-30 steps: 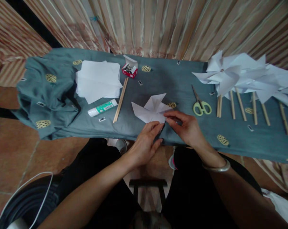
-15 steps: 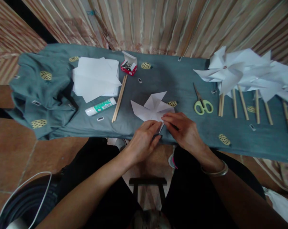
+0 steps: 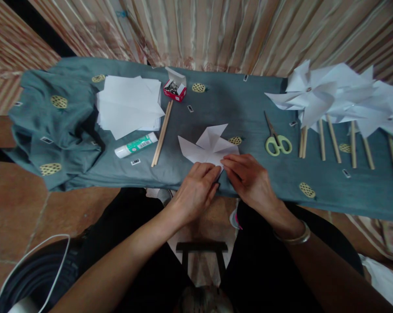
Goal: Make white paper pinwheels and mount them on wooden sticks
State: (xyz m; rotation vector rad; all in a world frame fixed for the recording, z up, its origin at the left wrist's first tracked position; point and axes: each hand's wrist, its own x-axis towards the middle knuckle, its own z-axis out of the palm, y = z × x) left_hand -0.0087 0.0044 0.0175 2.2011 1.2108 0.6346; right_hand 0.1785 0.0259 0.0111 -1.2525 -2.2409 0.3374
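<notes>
Folded white paper piece point(image 3: 206, 152), four-armed in outline, lies near the front edge of the grey-green cloth point(image 3: 229, 98), at mid-table. Left hand point(image 3: 198, 187) is closed on its near edge; right hand point(image 3: 250, 179) is closed on its near right part, fingertips of both almost meeting. Thumb contact is partly hidden. Scissors point(image 3: 277, 141) lie to the right; glue stick point(image 3: 136, 144) and paired wooden sticks point(image 3: 162, 134) lie to the left, beside stacked paper point(image 3: 129, 104)

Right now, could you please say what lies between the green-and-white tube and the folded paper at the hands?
Two wooden sticks lie there side by side, nearer the tube than the folded paper, as the head view shows.
</notes>
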